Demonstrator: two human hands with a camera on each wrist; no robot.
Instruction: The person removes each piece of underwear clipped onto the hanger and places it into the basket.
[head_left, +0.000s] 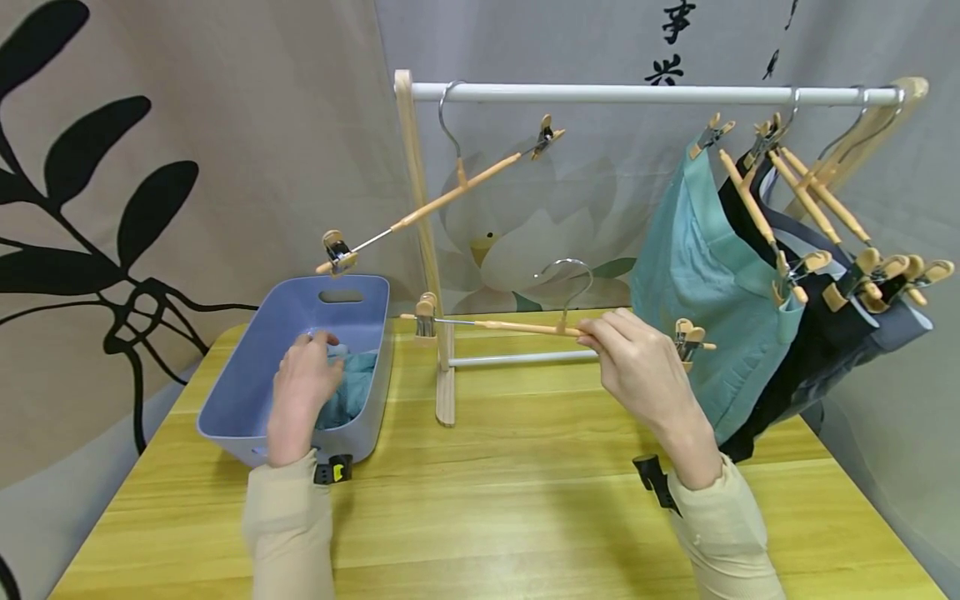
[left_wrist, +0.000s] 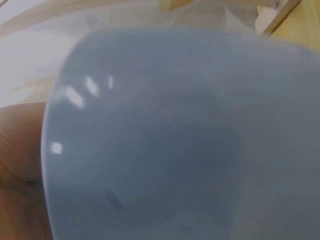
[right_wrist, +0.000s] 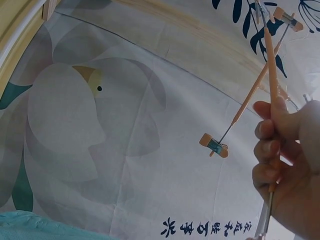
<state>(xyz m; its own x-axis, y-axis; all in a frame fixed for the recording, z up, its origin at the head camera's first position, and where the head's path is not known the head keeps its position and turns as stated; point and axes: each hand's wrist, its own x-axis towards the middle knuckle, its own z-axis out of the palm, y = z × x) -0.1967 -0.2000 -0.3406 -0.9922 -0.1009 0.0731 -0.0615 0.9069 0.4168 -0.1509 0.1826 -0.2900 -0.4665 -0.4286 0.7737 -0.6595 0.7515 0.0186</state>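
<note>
Periwinkle-blue plastic bin (head_left: 247, 379) with the left hand (head_left: 303, 387) inside; slim pale-wood clip hanger (head_left: 517, 327) in the right hand (head_left: 641, 371)

A yellow wood-grain tabletop (head_left: 517, 500) carries a rack with pale wooden uprights and a white rod (head_left: 600, 96); the bin stands at the left, its long axis running front to back; at the rack's right end hang teal shorts (head_left: 701, 258) and dark garments (head_left: 813, 358); a matching wooden hanger (head_left: 457, 192) hangs near the rod's left end, tilted with its right end high, and a long span of rod separates it from the shorts; below, a wide gap of tabletop lies between bin and hung clothes

The held hanger is in front of the rack, its long axis crossing left to right, nearly level; its metal hook (head_left: 590, 279) rises, the tip turned left; its right clip is close to the shorts; the right wrist view shows what the head view mostly hides, the right fingers curled round the bar

A crumpled teal-blue cloth (head_left: 348, 396) lies in the bin beside the left hand; the left wrist view gives mainly blurred bin wall, so whether those fingers are apart or pinching cannot be told
</note>
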